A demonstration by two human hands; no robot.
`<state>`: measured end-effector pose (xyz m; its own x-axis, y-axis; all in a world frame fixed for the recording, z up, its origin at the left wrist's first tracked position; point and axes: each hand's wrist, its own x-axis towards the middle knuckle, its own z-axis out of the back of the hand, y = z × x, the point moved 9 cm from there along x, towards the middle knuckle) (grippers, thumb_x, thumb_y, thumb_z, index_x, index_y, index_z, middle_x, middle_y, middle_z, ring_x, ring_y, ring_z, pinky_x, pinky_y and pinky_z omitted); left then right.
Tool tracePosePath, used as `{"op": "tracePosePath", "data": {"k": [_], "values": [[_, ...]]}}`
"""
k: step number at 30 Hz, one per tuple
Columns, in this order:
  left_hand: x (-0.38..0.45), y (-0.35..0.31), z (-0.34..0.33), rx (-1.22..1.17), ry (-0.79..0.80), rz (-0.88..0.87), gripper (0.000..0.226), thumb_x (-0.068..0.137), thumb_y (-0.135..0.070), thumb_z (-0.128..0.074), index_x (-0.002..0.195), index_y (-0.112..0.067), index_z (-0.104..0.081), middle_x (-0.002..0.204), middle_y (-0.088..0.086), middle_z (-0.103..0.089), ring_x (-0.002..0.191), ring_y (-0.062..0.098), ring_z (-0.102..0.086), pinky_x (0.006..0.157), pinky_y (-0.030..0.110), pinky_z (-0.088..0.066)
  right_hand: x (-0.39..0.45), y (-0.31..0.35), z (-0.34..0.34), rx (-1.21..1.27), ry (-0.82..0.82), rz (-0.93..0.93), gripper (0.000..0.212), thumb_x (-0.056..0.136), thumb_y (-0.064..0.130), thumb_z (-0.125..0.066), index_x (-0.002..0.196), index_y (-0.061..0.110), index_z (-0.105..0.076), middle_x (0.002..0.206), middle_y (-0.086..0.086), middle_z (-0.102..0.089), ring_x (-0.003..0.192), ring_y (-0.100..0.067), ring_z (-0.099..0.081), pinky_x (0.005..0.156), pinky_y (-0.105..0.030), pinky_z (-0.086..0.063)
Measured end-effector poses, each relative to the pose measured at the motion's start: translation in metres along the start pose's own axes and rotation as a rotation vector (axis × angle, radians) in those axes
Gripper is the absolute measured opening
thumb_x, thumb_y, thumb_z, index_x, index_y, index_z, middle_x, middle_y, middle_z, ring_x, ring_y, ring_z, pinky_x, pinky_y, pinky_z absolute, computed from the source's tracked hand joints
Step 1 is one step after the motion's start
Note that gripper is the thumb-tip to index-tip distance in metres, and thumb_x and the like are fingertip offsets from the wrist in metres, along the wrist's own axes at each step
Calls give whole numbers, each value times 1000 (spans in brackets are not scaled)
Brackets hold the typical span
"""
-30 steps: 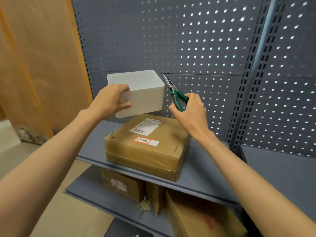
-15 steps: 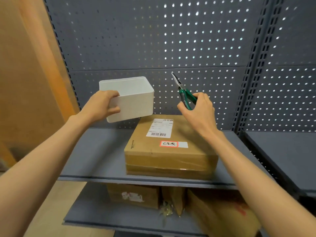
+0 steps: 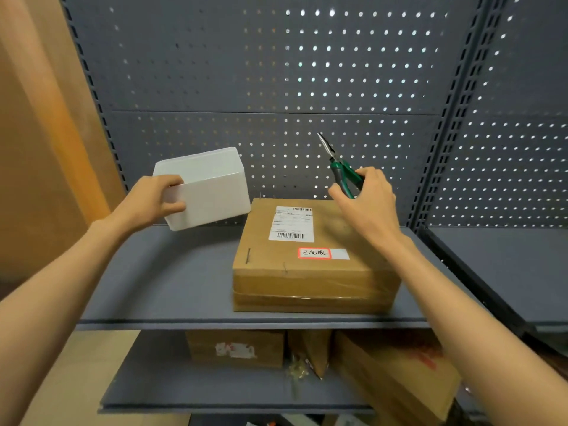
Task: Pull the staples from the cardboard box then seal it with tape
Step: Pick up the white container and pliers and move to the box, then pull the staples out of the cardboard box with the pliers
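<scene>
Above the grey metal shelf [image 3: 159, 287], the left hand [image 3: 147, 201] grips a smooth white plastic bin [image 3: 209, 189] by its wall, tilted. Set it beside the cardboard box [image 3: 310, 256] to catch staples. That flat, tape-banded box lies mid-shelf, a staple [image 3: 248, 256] near its left edge. The right hand [image 3: 365, 204] clasps green-handled needle-nose pliers [image 3: 338, 164], tip up; lower it squarely under the staple's crown.
</scene>
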<state>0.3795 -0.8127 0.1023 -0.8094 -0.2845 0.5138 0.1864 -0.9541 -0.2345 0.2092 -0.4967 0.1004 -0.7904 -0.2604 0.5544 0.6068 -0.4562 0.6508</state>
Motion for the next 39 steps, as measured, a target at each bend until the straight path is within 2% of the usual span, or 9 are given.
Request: {"op": "tracePosePath", "data": {"k": [12, 16, 21, 25, 29, 32, 35, 37, 39], "values": [[0, 14, -28, 10, 122, -28, 15, 79, -6, -68, 87, -10, -56, 87, 7, -57, 79, 29, -52, 68, 36, -39, 1, 12, -20, -29, 24, 39, 40, 78, 45, -59, 101, 13, -51, 99, 2, -49, 86, -15, -47, 72, -26, -29], [-3, 19, -40, 9, 159, -14, 14, 80, -6, -68, 86, -11, -56, 87, 9, -58, 79, 30, -52, 69, 37, -41, 3, 13, -25, -39, 30, 48, 38, 76, 47, -58, 96, 15, -49, 96, 2, -49, 82, -16, -46, 64, -27, -27], [-7, 26, -60, 31, 255, 19, 10, 82, -9, -66, 86, -9, -56, 86, 8, -58, 79, 27, -52, 68, 36, -40, 5, 10, -30, -39, 52, 61, 35, 76, 48, -56, 94, 19, -48, 96, 4, -48, 82, -14, -47, 59, -14, -26], [-10, 31, -67, 25, 234, 47, 12, 83, -8, -66, 91, -6, -57, 91, 7, -57, 84, 28, -53, 71, 37, -41, 4, 6, -33, -34, 67, 55, 33, 76, 49, -55, 93, 22, -47, 96, 6, -47, 82, -14, -47, 59, -14, -26], [-11, 31, -70, 79, 238, 55, 21, 85, -9, -63, 76, -16, -45, 84, 10, -57, 74, 25, -49, 62, 32, -33, 4, 4, -35, -45, 68, 54, 35, 74, 53, -52, 94, 25, -46, 98, 7, -48, 84, -14, -48, 63, -24, -29], [-11, 27, -71, 143, 248, 84, 13, 85, -12, -62, 92, -12, -51, 102, 11, -60, 85, 24, -51, 68, 34, -40, 3, 5, -35, -80, 71, 53, 36, 74, 54, -51, 96, 26, -45, 100, 8, -48, 86, -15, -49, 71, -29, -31], [-12, 19, -74, 146, 261, 108, 35, 83, -14, -62, 116, -12, -50, 119, 7, -54, 105, 25, -51, 81, 39, -46, 2, 6, -32, -82, 65, 45, 36, 75, 54, -52, 97, 26, -46, 101, 9, -48, 85, -16, -50, 74, -30, -32], [-11, 4, -68, 82, 185, 77, 39, 84, -11, -61, 121, -12, -49, 123, 7, -52, 112, 23, -49, 88, 41, -46, 1, 5, -28, -63, 56, 28, 34, 76, 52, -53, 96, 26, -47, 100, 9, -49, 84, -17, -50, 74, -31, -33], [-12, -16, -57, -62, 62, 34, 33, 87, -10, -58, 120, -10, -52, 122, 8, -53, 111, 19, -49, 92, 33, -42, 0, 5, -24, -23, 48, 3, 33, 77, 51, -54, 96, 25, -48, 99, 8, -50, 85, -16, -50, 75, -32, -34]]}}
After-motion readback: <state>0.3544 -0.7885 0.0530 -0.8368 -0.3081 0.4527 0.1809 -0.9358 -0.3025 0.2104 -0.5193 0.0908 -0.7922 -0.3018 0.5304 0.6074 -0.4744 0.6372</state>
